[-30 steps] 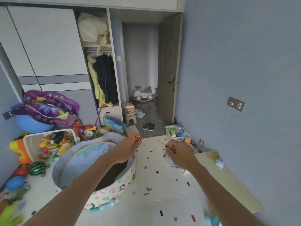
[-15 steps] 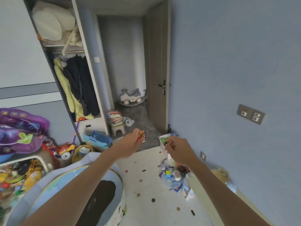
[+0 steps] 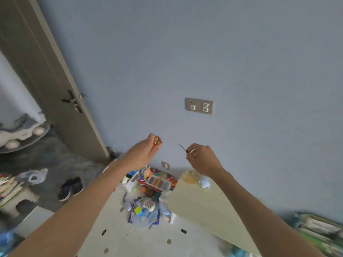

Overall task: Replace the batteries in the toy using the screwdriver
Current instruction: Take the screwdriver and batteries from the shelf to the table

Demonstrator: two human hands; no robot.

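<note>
At the far left of the frame I see the brown door [image 3: 55,89], with dark shoes [image 3: 70,188] lower left; at centre the left hand [image 3: 143,154] is curled round a small red-and-green object [image 3: 157,140], only its end showing past the fingers, too blurred for me to call it toy or batteries; just right of it, not touching, the screwdriver [image 3: 182,147] is pinched in the right hand [image 3: 202,160], its thin dark shaft slanting up and left, tip aimed toward that object; I judge the next move brings tip and object together, or both down to the toy pile [image 3: 148,201] on the floor at lower centre.
</note>
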